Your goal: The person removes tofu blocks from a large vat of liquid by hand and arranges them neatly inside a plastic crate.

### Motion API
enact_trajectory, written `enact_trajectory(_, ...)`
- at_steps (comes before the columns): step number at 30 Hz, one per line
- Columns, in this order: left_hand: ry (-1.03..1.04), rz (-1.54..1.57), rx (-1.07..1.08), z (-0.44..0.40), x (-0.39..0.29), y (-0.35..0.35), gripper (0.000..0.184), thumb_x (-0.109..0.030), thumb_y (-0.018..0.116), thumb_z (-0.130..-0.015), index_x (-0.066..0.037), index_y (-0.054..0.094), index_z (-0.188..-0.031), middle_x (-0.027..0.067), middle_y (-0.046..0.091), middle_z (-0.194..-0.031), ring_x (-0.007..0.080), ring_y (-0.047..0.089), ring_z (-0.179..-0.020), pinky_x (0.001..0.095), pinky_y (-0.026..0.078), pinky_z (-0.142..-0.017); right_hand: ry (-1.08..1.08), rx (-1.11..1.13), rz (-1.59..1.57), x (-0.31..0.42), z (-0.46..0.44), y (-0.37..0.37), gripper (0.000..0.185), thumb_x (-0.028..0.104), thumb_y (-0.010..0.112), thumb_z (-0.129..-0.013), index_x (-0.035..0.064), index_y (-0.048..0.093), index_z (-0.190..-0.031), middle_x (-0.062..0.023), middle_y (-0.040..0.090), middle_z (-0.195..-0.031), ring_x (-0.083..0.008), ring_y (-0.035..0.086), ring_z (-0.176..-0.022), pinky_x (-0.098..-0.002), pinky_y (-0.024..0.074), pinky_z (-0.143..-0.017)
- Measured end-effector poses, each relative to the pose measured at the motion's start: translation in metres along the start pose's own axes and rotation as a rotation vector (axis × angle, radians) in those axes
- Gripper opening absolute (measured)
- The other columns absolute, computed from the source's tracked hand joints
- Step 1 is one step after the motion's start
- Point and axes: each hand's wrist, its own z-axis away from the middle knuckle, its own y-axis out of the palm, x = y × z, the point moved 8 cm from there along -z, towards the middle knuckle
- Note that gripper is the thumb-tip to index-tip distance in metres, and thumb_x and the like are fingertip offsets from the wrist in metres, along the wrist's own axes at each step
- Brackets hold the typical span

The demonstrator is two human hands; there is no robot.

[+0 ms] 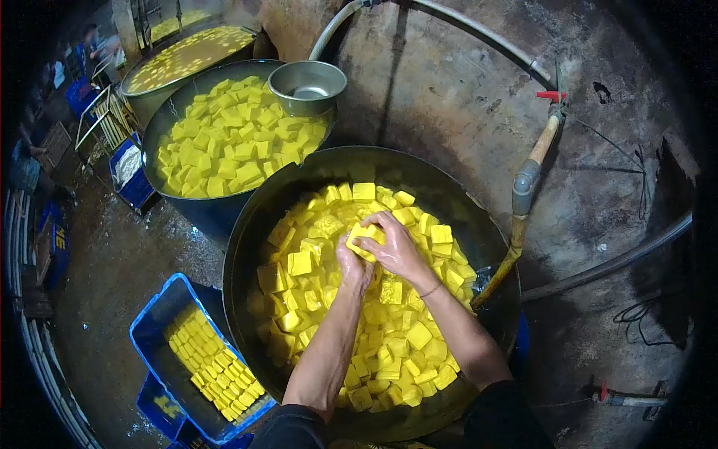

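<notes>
Both my hands are over a large dark round vat (pixel 247 202) full of yellow blocks (pixel 419 335) in yellow liquid. Between them they hold one yellow block (pixel 365 241). My left hand (pixel 351 262) supports it from the left and below, its fingers partly hidden. The fingers of my right hand (pixel 395 243) wrap over its top and right side. Other yellow blocks float or lie close around both hands.
Behind on the left stands a second vat (pixel 176 194) of yellow blocks, with a metal bowl (pixel 307 84) at its rim. A blue crate (pixel 153 340) holds rows of yellow pieces. A pipe (pixel 529 176) reaches into the near vat's right side. A person (pixel 101 46) is far left.
</notes>
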Motion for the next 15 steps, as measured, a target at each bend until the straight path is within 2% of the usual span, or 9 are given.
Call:
enact_trajectory(2,-0.037,0.045,0.062,0.012,0.006,0.012,0.039,-0.035,0.042,-0.09,-0.007,0.056,-0.113,0.0108,0.061,-0.113,0.0285,0.058,-0.108,0.0444,0.044,-0.1,-0.209,-0.133,0.215,0.022,-0.001,0.004,0.036,0.024,0.07,-0.088,0.0023,0.059,-0.114,-0.0146,0.061,-0.11,-0.0327,0.055,-0.109,-0.0378,0.0434,-0.095)
enact_trajectory(3,-0.016,0.049,0.055,0.019,0.002,0.021,0.039,-0.035,0.042,-0.09,-0.007,0.056,-0.113,0.0108,0.061,-0.113,0.0285,0.058,-0.108,0.0444,0.044,-0.1,-0.22,-0.119,0.201,0.009,-0.002,0.015,0.036,0.024,0.07,-0.088,0.0023,0.059,-0.114,-0.0146,0.061,-0.11,-0.0327,0.055,-0.109,-0.0378,0.0434,-0.095)
enact_trajectory(5,0.0,0.294,-0.243,0.034,-0.009,0.013,0.049,-0.045,0.049,-0.085,-0.013,0.055,-0.121,0.0091,0.06,-0.118,0.0287,0.054,-0.113,0.0478,0.04,-0.103,-0.145,0.207,0.206,-0.025,-0.007,0.053,0.04,0.031,0.065,-0.092,0.0013,0.059,-0.119,-0.015,0.06,-0.118,-0.0305,0.055,-0.113,-0.0377,0.043,-0.097)
enact_trajectory(6,0.029,0.218,-0.031,0.033,-0.024,0.023,0.05,-0.047,0.055,-0.08,-0.017,0.058,-0.12,0.0067,0.06,-0.119,0.0277,0.055,-0.111,0.0478,0.041,-0.1,0.046,0.275,-0.155,-0.02,-0.019,0.055,0.052,0.047,0.053,-0.096,0.0,0.061,-0.117,-0.0156,0.059,-0.124,-0.0295,0.056,-0.116,-0.0363,0.0437,-0.097)
enact_trajectory(7,0.027,0.267,-0.103,0.025,-0.035,0.015,0.045,-0.047,0.056,-0.08,-0.017,0.062,-0.112,0.0071,0.063,-0.114,0.0276,0.058,-0.105,0.0469,0.045,-0.094,0.445,0.243,-0.659,-0.028,-0.024,0.058,0.043,0.038,0.052,-0.099,-0.0014,0.066,-0.107,-0.011,0.066,-0.107,-0.0237,0.063,-0.102,-0.0321,0.0488,-0.088)
enact_trajectory(9,0.136,0.199,-0.013,0.034,-0.082,0.041,0.041,-0.046,0.055,-0.08,-0.016,0.064,-0.106,0.0065,0.065,-0.105,0.0281,0.06,-0.099,0.0464,0.048,-0.087,0.49,0.136,-0.37,-0.052,-0.034,0.051,0.034,0.03,0.054,-0.097,0.0006,0.067,-0.107,-0.0071,0.068,-0.097,-0.0168,0.063,-0.093,-0.0286,0.0503,-0.081)
enact_trajectory(11,0.227,0.188,0.133,0.051,-0.133,0.08,0.038,-0.044,0.054,-0.08,-0.014,0.066,-0.101,0.0058,0.067,-0.099,0.0288,0.062,-0.094,0.047,0.049,-0.083,0.793,0.415,-0.284,-0.036,-0.001,0.097,0.029,0.025,0.054,-0.096,0.0015,0.066,-0.106,-0.0065,0.067,-0.096,-0.015,0.061,-0.086,-0.033,0.052,-0.077)
enact_trajectory(14,0.323,0.248,0.249,0.094,-0.195,0.116,0.038,-0.04,0.054,-0.08,-0.01,0.065,-0.1,0.0096,0.066,-0.101,0.0303,0.062,-0.095,0.0481,0.05,-0.084,0.445,0.167,-0.406,-0.183,0.009,0.233,0.032,0.02,0.051,-0.096,0.0051,0.054,-0.125,-0.0119,0.062,-0.109,-0.0182,0.06,-0.091,-0.0336,0.0525,-0.079)
enact_trajectory(15,0.354,0.246,0.285,0.106,-0.214,0.117,0.039,-0.04,0.054,-0.08,-0.009,0.065,-0.1,0.0106,0.066,-0.101,0.031,0.062,-0.096,0.0486,0.05,-0.084,0.595,0.286,-1.007,-0.152,0.023,0.246,0.033,0.014,0.05,-0.096,0.0055,0.052,-0.127,-0.0107,0.061,-0.111,-0.0179,0.06,-0.091,-0.0319,0.0529,-0.078)
